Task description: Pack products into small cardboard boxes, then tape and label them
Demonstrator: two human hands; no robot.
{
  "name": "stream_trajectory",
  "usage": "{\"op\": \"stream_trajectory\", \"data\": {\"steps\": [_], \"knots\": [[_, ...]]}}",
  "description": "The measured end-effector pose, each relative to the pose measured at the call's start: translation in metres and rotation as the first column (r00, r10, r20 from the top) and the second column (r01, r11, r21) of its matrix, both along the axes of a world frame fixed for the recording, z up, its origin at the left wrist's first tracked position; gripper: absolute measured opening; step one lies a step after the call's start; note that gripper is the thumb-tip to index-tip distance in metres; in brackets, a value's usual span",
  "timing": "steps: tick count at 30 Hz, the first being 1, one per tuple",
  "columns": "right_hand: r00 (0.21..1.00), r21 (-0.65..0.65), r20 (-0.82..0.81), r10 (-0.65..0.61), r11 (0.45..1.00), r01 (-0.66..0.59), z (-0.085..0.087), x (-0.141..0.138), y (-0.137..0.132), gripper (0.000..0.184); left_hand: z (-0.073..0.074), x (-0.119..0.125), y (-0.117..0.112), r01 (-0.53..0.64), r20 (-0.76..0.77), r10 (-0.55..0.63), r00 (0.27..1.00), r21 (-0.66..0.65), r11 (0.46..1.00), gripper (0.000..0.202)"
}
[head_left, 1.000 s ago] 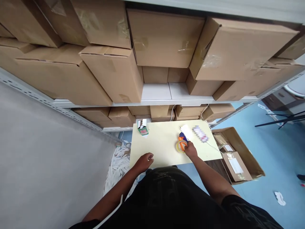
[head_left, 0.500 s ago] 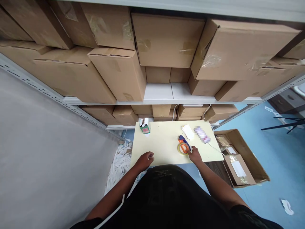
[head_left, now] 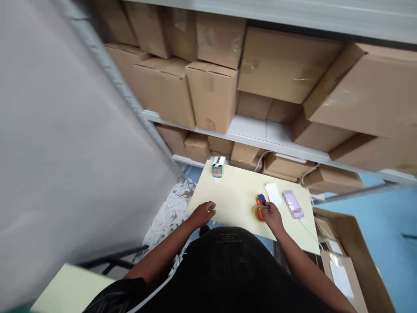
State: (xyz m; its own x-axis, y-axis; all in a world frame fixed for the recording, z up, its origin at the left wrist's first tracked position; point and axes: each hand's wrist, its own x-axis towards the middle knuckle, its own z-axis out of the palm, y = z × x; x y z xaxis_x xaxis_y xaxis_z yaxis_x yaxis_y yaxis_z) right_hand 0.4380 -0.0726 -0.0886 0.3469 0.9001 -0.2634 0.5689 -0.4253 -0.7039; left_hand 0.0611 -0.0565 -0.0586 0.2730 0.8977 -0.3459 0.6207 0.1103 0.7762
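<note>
On the cream table, a tape dispenser with orange and blue parts and a yellowish roll of tape lies at the right of centre. My right hand has its fingers closed on the dispenser's near right side, hiding part of it. My left hand hovers by the table's near left edge, fingers curled in, with nothing visible in them. White papers lie just beyond the dispenser. A blurred-out purple item is to the right, with a white cable running from it.
A small green-and-white box stands at the table's far left corner. Shelves packed with cardboard boxes rise behind. White scraps cover the floor at left. A large open carton holding boxes is at right. Another cream tabletop shows at lower left.
The view has swung left and tilted, bringing in the second tabletop. My right hand has moved from the dispenser's edge further onto it. My left hand stays curled near the table edge.
</note>
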Motion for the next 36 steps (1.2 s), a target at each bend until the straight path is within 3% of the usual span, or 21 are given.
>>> {"op": "stream_trajectory", "data": {"steps": [4, 9, 12, 15, 21, 25, 30, 33, 36], "knots": [[0.966, 0.049, -0.055, 0.254, 0.967, -0.252, 0.007, -0.006, 0.039, 0.043, 0.011, 0.014, -0.051, -0.242, -0.002, 0.243, 0.970, 0.028, 0.970, 0.029], [0.877, 0.015, -0.096, 0.472, 0.881, -0.472, 0.016, -0.020, 0.059, 0.044, 0.009, 0.042, -0.135, -0.443, -0.036, 0.444, 0.895, 0.024, 0.896, 0.028], [0.818, 0.014, -0.135, 0.559, 0.827, -0.563, 0.018, -0.033, 0.053, 0.044, 0.005, 0.056, -0.179, -0.536, -0.054, 0.536, 0.842, 0.015, 0.844, 0.028], [0.731, -0.007, -0.128, 0.670, 0.737, -0.676, 0.015, -0.050, 0.040, 0.045, 0.004, 0.061, -0.217, -0.639, -0.042, 0.639, 0.768, 0.005, 0.769, 0.032], [0.600, 0.028, -0.105, 0.793, 0.606, -0.795, 0.016, -0.094, 0.009, 0.047, 0.017, 0.055, -0.282, -0.741, -0.032, 0.742, 0.670, 0.042, 0.670, 0.033], [0.531, 0.043, -0.105, 0.841, 0.538, -0.842, 0.018, -0.128, -0.024, 0.048, 0.043, 0.045, -0.333, -0.772, 0.016, 0.778, 0.628, 0.136, 0.621, 0.036], [0.431, 0.057, -0.096, 0.897, 0.437, -0.898, 0.015, -0.195, -0.100, 0.049, 0.104, 0.015, -0.431, -0.773, 0.073, 0.796, 0.601, 0.309, 0.554, 0.040], [0.350, 0.075, -0.109, 0.930, 0.359, -0.930, 0.017, -0.248, -0.165, 0.051, 0.140, -0.013, -0.511, -0.803, 0.092, 0.849, 0.520, 0.393, 0.448, 0.038], [0.271, 0.099, -0.131, 0.954, 0.284, -0.954, 0.026, -0.302, -0.235, 0.050, 0.159, -0.046, -0.599, -0.848, 0.084, 0.933, 0.349, 0.453, 0.277, 0.035]]}}
